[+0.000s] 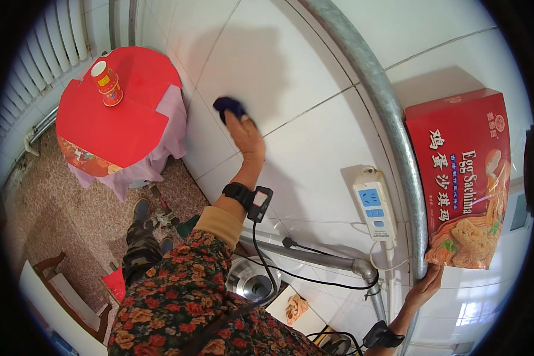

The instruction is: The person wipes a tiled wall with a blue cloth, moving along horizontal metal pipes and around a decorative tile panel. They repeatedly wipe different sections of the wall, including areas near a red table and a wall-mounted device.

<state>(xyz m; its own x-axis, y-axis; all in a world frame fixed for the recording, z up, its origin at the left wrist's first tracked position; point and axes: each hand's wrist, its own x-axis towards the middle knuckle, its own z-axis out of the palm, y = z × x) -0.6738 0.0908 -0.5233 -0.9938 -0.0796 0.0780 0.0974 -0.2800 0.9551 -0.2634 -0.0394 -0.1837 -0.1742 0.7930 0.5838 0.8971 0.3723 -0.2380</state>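
Note:
A bunched dark blue cloth [229, 107] is in my left hand [247, 135], held against or close to the white wall tiles [231, 66]; the hand's edges look slightly blurred. My right hand [425, 287] is at the lower right, at the bottom end of a red Egg Sachima box [460, 178] that lies along the grey metal pipe [394, 107]. The fingers of that hand are partly hidden behind the box and pipe, so whether they grip either one cannot be told. Both wrists wear black straps with small devices.
A round table with a red cover [133, 120] bears stacked paper cups [107, 84]. A power strip [374, 204] hangs on the wall, with a black plug [289, 242] and cables below. A metal pot [253, 280], a crumpled orange-pink cloth [296, 308] and a wooden chair [71, 302] stand lower down.

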